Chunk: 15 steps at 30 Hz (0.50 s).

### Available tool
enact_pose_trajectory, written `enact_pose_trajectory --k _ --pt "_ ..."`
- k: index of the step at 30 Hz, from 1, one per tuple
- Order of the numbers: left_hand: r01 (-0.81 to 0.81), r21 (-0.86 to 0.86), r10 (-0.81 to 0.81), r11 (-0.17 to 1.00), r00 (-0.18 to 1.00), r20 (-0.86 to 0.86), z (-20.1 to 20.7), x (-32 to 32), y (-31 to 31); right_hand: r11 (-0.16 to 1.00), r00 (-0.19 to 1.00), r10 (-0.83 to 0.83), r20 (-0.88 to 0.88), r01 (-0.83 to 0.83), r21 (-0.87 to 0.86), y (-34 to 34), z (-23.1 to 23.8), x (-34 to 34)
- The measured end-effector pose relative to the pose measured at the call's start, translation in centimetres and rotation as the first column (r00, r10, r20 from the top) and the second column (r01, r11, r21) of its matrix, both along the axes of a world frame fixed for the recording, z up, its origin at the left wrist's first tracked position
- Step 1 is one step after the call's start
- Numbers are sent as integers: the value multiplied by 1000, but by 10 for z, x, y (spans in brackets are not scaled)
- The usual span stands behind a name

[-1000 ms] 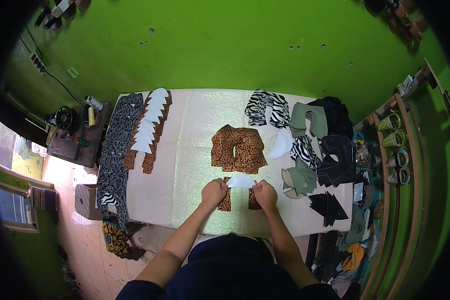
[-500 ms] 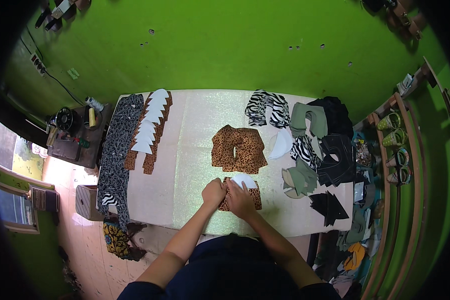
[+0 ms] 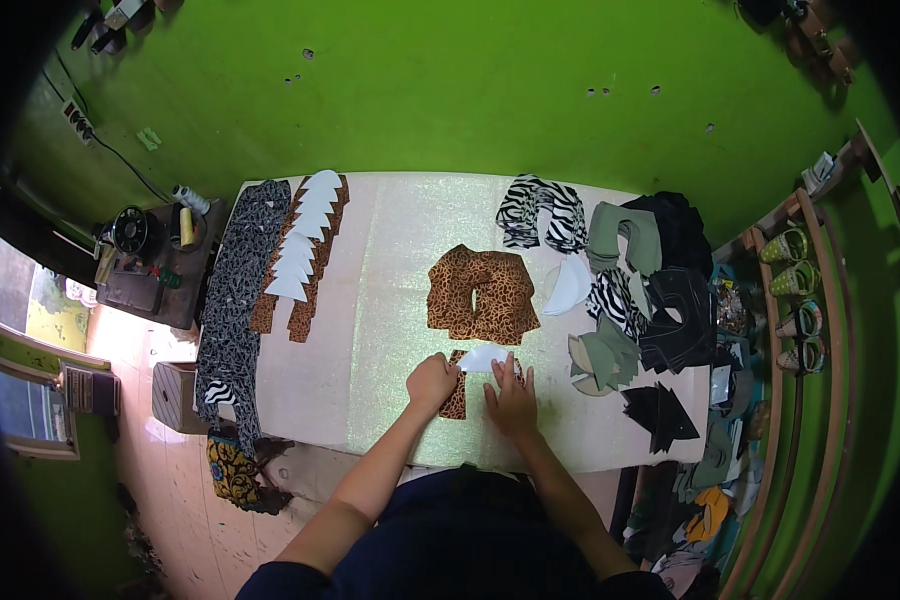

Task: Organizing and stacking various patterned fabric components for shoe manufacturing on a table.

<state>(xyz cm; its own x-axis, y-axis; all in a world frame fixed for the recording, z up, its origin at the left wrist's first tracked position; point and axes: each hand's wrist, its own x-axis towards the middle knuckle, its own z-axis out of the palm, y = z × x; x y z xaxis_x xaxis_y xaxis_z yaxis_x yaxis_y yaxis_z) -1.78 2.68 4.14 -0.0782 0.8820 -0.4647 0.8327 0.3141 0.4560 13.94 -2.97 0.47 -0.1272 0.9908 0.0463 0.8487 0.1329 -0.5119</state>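
Note:
A U-shaped leopard-print piece [image 3: 454,402] lies near the table's front edge, with a white half-moon piece [image 3: 484,357] across its curved top. Closed at the upper left edge of the leopard-print piece, my left hand [image 3: 431,384] has its thumb side against it by the white piece's left tip. My right hand [image 3: 513,404] is open, fingers stretched out, fingertips on the right part of the white piece; it hides part of the print below. Just beyond lies a fanned stack of leopard-print pieces [image 3: 510,292]. Another white half-moon piece [image 3: 568,286] rests to the right.
Zebra-print [image 3: 520,232], olive [image 3: 610,235] and black pieces [image 3: 678,345] lie at the table's right. Along the left run overlapping white half-moons [image 3: 295,262] on leopard-print pieces, beside grey patterned ones [image 3: 232,290]. A shoe rack [image 3: 770,440] stands right; a sewing machine [image 3: 130,236] stands left.
My right hand has moved right from beside my left hand, its fingers now spread on the white half-moon's right part. The white piece is more uncovered; my left hand stays at the leopard-print edge.

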Motion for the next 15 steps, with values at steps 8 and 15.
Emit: enact_pose_trajectory --k 8,15 --pt "7 6 -7 1000 1000 -15 -2 0 -1 997 996 -63 -56 65 34 -3 0 10" --pt "20 30 -20 999 1000 -9 -5 0 -1 991 991 -129 19 129 -18 -6 7 22"
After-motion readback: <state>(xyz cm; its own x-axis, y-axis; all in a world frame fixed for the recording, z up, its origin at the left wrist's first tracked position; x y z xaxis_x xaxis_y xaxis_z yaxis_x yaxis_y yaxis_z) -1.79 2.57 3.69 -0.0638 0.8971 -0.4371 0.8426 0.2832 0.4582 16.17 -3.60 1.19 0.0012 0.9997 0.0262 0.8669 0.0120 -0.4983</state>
